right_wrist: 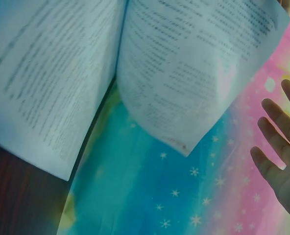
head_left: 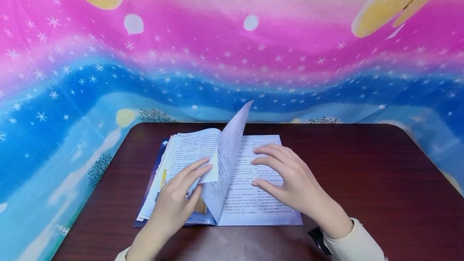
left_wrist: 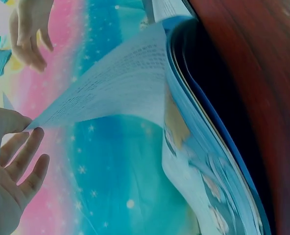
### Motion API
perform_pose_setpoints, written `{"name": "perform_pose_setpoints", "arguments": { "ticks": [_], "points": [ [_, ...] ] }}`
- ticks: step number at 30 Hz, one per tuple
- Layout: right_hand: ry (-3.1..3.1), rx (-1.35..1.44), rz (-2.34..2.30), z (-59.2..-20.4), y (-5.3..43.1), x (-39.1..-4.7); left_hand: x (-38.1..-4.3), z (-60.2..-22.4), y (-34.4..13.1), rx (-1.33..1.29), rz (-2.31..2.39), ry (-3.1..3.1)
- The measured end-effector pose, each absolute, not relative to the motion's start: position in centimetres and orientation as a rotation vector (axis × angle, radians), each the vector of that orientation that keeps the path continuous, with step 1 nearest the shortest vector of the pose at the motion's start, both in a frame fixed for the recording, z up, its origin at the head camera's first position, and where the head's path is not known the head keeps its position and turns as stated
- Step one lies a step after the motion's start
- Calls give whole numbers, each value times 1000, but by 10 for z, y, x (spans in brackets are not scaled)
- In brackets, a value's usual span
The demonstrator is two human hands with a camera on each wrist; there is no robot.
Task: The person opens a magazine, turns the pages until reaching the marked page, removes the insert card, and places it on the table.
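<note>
An open magazine (head_left: 262, 208) with printed text lies on the table. One leaf (head_left: 233, 136) stands up from its middle, curving toward its far corner. My left hand (head_left: 177, 192) is over the left-hand pages; the left wrist view shows its thumb and index finger pinching the edge of the lifted leaf (left_wrist: 120, 83), its other fingers loosely spread. My right hand (head_left: 290, 172) hovers over the right-hand page with its fingers apart and slightly bent. Nothing is between those fingers (right_wrist: 277, 122), which are apart from the leaf in the right wrist view.
The dark brown wooden table (head_left: 369, 172) extends on both sides of the magazine. Behind it hangs a pink and blue cloth (head_left: 203, 63) with snowflakes. A black strap (head_left: 319, 240) shows at the right wrist, by a pale sleeve (head_left: 353, 243).
</note>
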State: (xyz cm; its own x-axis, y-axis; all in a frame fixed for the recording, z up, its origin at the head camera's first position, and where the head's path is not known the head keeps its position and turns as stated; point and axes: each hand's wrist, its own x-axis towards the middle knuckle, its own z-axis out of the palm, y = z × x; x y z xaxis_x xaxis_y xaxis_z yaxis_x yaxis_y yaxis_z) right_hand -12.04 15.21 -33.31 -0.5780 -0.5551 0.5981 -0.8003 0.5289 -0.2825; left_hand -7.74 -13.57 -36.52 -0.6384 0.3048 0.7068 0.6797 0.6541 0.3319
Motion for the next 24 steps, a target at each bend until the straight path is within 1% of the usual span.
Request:
{"name": "perform_pose_setpoints", "arguments": {
  "ticks": [14, 24],
  "points": [
    [-2422, 1081, 649, -349, 177, -120, -65, -379, -181, -567, -719, -2394],
    [-2453, 1074, 582, -359, 193, -121, -59, -383, -195, -365, -638, -2475]
  ]
}}
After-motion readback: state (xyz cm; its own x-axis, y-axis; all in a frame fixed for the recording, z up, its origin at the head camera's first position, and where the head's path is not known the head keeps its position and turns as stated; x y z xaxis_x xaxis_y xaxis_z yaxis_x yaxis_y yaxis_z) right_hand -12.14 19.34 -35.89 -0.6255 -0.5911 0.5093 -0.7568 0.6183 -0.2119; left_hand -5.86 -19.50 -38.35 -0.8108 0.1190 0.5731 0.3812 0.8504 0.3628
